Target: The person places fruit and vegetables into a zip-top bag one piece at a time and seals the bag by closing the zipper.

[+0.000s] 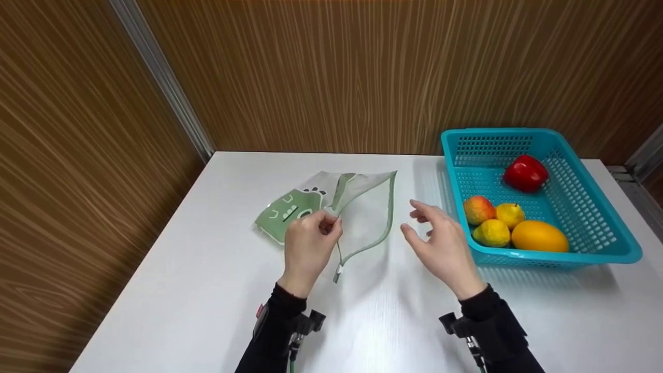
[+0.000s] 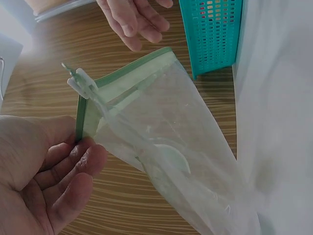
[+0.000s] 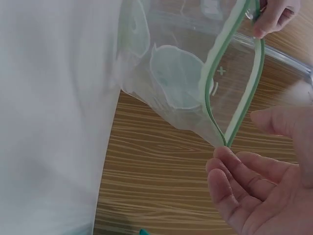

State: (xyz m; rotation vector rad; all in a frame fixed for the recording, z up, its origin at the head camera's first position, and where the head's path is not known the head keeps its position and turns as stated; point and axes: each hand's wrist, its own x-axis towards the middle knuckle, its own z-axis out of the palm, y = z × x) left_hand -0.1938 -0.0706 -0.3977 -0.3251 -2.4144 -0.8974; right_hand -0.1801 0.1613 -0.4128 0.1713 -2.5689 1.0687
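A clear zipper bag point(image 1: 362, 202) with a green edge and a green cartoon print point(image 1: 285, 213) stands tilted over the white table, its mouth spread apart toward the right. My left hand point(image 1: 312, 235) pinches one side of the mouth between thumb and fingers; the green edge point(image 2: 84, 115) shows at the fingertips in the left wrist view. The zipper slider point(image 1: 339, 269) hangs at the near corner of the mouth. To the right of the bag, my right hand point(image 1: 439, 243) holds nothing, thumb and fingers apart, facing the mouth.
A turquoise basket point(image 1: 606, 256) stands on the right of the white table point(image 1: 197, 311). In it lie a red bell pepper point(image 1: 525, 173), an orange-yellow oval fruit point(image 1: 539, 236), a red-yellow fruit point(image 1: 479, 210) and yellow fruits point(image 1: 492, 233). Wood-grain panels point(image 1: 331, 77) rise behind and at left.
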